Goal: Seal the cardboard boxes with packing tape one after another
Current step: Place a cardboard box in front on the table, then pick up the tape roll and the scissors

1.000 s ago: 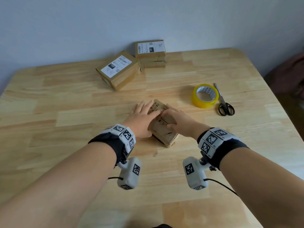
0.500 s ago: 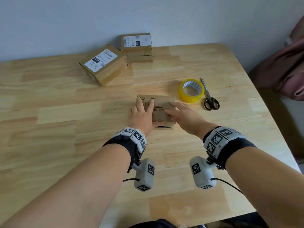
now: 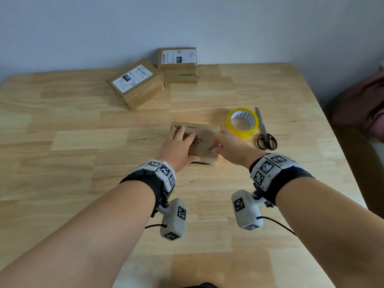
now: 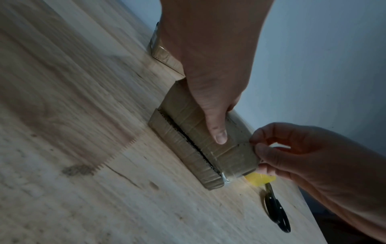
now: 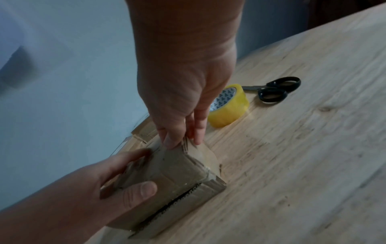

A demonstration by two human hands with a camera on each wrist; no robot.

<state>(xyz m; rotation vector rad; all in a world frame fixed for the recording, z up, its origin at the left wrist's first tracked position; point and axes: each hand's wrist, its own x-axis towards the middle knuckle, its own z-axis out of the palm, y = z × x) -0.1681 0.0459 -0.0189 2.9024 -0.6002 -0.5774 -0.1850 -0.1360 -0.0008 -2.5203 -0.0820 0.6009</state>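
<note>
Your left hand clamps the small cardboard box steady, thumb on its near side; your right hand pinches its right end, squaring it for the yellow tape roll.

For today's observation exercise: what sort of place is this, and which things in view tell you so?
Probably a home packing spot rather than a warehouse: a wooden table against a plain wall, labelled cardboard boxes, a yellow tape roll and scissors.
</note>
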